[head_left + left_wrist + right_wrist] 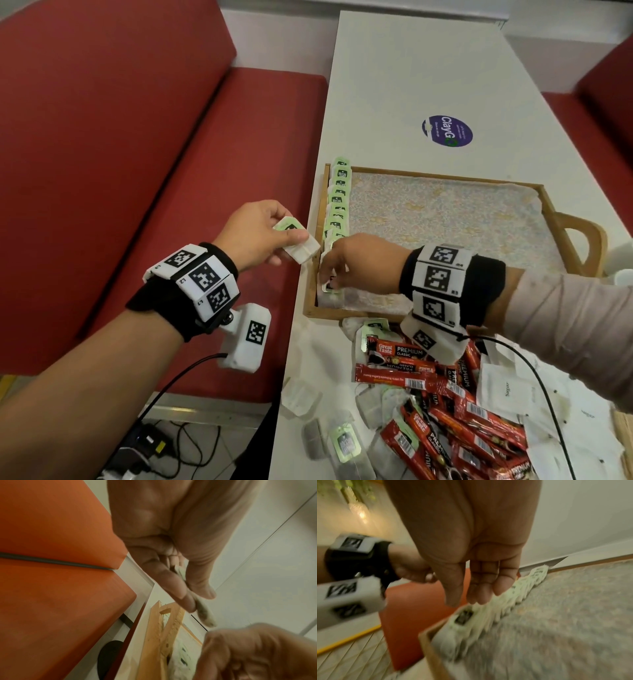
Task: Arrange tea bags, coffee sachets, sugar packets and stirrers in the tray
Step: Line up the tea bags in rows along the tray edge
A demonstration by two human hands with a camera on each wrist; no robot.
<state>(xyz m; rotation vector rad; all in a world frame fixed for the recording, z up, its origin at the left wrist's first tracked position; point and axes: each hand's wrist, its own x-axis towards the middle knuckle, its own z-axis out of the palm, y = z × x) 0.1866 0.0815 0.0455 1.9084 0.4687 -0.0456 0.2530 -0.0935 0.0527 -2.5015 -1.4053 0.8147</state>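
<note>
A wooden tray [428, 175] with a floral liner sits on the white table [411, 68]. A row of green-tagged tea bags [338, 198] stands along its left wall. My left hand [291, 236] hovers just left of the tray and pinches a tea bag [297, 240] between thumb and fingers; the left wrist view shows that tea bag [205, 614] in the pinch. My right hand [329, 274] reaches into the tray's near left corner. Its straight fingers [481, 596] point down onto the near end of the tea bag row [513, 595].
In front of the tray lies a heap of red coffee sachets [445, 411], white sugar packets [507, 390] and loose tea bags [346, 443]. A red bench [137, 171] runs along the table's left edge. A round purple sticker [447, 131] lies beyond the tray.
</note>
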